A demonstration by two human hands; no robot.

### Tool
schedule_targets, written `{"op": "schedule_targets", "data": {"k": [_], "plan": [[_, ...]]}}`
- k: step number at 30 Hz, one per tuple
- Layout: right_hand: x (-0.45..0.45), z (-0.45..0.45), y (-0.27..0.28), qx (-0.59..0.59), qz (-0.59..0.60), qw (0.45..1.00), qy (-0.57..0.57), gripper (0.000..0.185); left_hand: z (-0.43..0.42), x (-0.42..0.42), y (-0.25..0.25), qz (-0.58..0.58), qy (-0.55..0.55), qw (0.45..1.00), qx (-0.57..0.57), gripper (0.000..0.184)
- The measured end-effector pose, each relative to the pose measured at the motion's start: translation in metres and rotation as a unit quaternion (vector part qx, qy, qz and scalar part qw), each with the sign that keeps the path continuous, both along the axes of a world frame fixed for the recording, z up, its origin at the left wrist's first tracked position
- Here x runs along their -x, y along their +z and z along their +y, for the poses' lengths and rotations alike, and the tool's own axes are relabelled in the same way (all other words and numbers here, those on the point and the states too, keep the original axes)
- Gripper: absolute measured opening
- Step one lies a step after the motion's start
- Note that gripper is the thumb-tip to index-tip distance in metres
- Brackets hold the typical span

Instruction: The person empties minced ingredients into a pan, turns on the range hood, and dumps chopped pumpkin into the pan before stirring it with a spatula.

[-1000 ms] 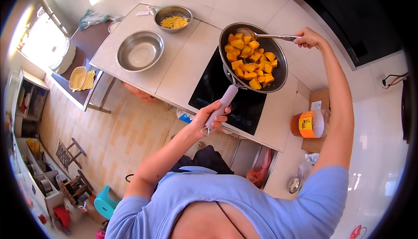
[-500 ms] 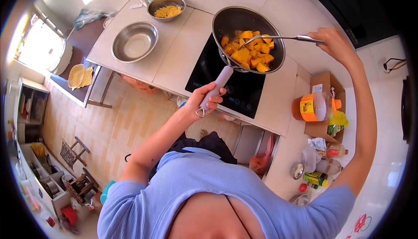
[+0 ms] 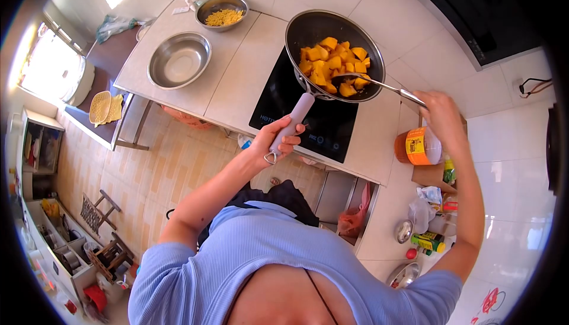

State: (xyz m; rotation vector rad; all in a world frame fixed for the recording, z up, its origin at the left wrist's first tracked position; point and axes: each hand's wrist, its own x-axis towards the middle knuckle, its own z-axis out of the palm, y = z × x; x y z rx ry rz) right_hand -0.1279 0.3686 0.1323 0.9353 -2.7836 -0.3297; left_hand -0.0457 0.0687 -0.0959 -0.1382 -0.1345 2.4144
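Note:
My left hand (image 3: 276,140) is wrapped round the lilac handle (image 3: 297,114) of a deep dark frying pan (image 3: 320,24). The pan rests, tilted a little, on a black induction cooktop (image 3: 274,98). Orange chunks that look like pumpkin (image 3: 325,64) fill its lower part. From the right, my right hand (image 3: 440,116) grips a long metal spatula (image 3: 388,86) by the end of its handle. The spatula's head lies among the chunks at the pan's near right side, partly hidden by them.
Left of the cooktop stand a steel bowl (image 3: 179,59) and a smaller bowl (image 3: 222,12) holding yellow bits. On the right counter are a large orange-labelled jar (image 3: 417,146), a cardboard box, bottles and a small metal dish (image 3: 404,231). A range hood (image 3: 468,11) overhangs at upper right.
My right hand has come down and toward me. The spatula's head has moved right and nearer within the pan, and the chunks have shifted. My left hand stays on the handle.

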Motion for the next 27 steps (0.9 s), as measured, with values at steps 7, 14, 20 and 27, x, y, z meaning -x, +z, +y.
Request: {"op": "schedule_targets", "data": {"k": [7,14,20,27], "plan": [[0.028,-0.022,-0.05,0.047,0.052,0.996,-0.054,0.026,0.001,-0.002,0.005,-0.011,-0.001,1.0,0.011,0.027],[0.034,-0.008,0.0,0.089,0.088,0.987,-0.105,0.016,0.001,0.001,0.001,-0.006,0.006,1.0,-0.011,0.027],[0.094,-0.005,-0.021,-0.038,0.052,0.973,-0.22,0.016,0.002,-0.001,0.002,-0.006,0.008,1.0,-0.01,0.027],[0.131,0.075,0.001,0.166,-0.457,0.758,-0.436,0.02,0.0,0.001,-0.002,0.001,0.012,1.0,-0.002,0.028]]}}
